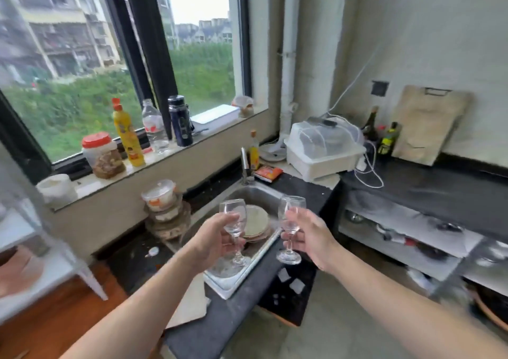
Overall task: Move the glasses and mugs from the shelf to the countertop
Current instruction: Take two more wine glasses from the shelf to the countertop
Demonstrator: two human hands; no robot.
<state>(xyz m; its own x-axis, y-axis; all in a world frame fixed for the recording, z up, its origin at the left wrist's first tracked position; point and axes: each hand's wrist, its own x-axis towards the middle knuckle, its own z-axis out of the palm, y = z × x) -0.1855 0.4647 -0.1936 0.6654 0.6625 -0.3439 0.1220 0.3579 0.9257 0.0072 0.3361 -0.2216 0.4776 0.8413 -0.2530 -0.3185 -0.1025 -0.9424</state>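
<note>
The left hand [217, 237] is gripping the left wine glass [233, 215] and the right hand [310, 237] is gripping the right wine glass [291, 213], fingers [292, 240] curling round each stem under the bowl. Both are hanging upright above the sink [258, 191], not yet on the dark desk [426, 183]. Being thin, light and slippery, they are likely wanting a stem hold and gentle, foot-first landing.

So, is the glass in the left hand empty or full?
Empty. The glass in the left hand is clear all through; the sink shows through its bowl, with no liquid line.
</note>
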